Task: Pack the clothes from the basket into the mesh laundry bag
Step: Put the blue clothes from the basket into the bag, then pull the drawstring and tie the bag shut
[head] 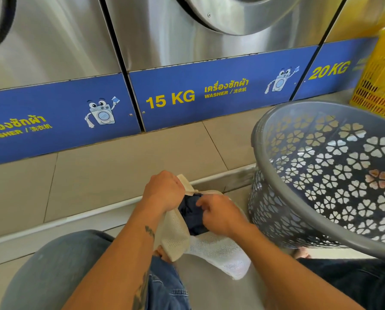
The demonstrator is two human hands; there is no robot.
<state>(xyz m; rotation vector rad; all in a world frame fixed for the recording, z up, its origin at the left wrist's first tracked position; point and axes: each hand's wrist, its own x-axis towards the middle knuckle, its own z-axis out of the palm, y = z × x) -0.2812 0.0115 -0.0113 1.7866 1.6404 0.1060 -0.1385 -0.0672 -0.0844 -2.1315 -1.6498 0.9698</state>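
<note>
Laundromat floor, left hand (162,190) gripping mesh laundry bag (209,249) rim, right hand (220,214) stuffing in navy garment (192,214)

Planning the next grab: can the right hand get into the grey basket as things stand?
Probably yes: the grey basket stands just beside the right hand, its mouth tilted toward it, but that hand grips the dark garment.

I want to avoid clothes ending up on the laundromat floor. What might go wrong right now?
The dark garment is only partly inside the mesh bag; if the left hand loosens its grip on the bag's opening, the garment may slip out. The right hand pushing hard might also strain the mesh. The grey basket is tilted and may tip.
</note>
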